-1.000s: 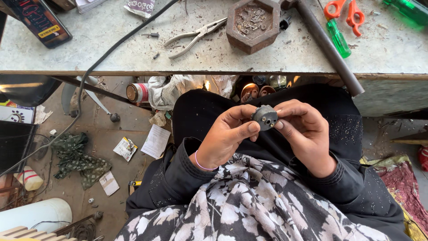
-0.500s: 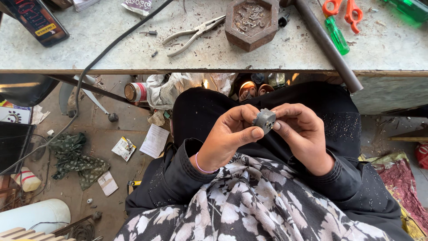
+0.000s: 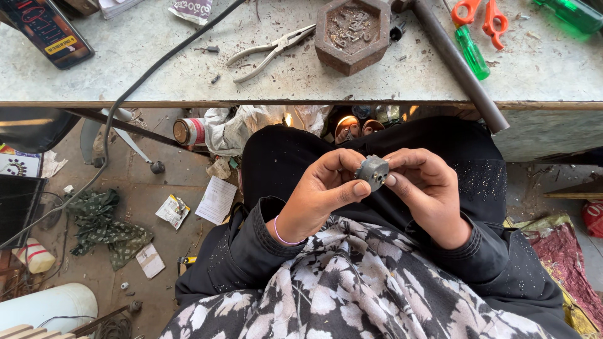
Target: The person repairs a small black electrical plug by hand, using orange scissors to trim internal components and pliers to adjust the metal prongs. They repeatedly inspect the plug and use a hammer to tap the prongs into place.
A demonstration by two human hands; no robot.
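Note:
A small grey metal part (image 3: 372,171) with holes in its face is held over my lap, below the workbench edge. My left hand (image 3: 323,191) pinches its left side with thumb and fingers. My right hand (image 3: 424,188) grips its right side with the fingertips. Both hands touch the part at once. I wear black sleeves and a black-and-white flowered cloth (image 3: 352,282) lies over my lap.
The workbench (image 3: 157,69) above carries pliers (image 3: 270,50), a hexagonal block (image 3: 352,31) filled with small parts, a metal pipe (image 3: 461,63), a green screwdriver (image 3: 471,53) and orange-handled scissors (image 3: 483,16). Papers, a can (image 3: 188,132) and green cloth (image 3: 100,220) litter the floor at left.
The part has turned slightly between my fingertips. Both hands stay in the same place over my lap.

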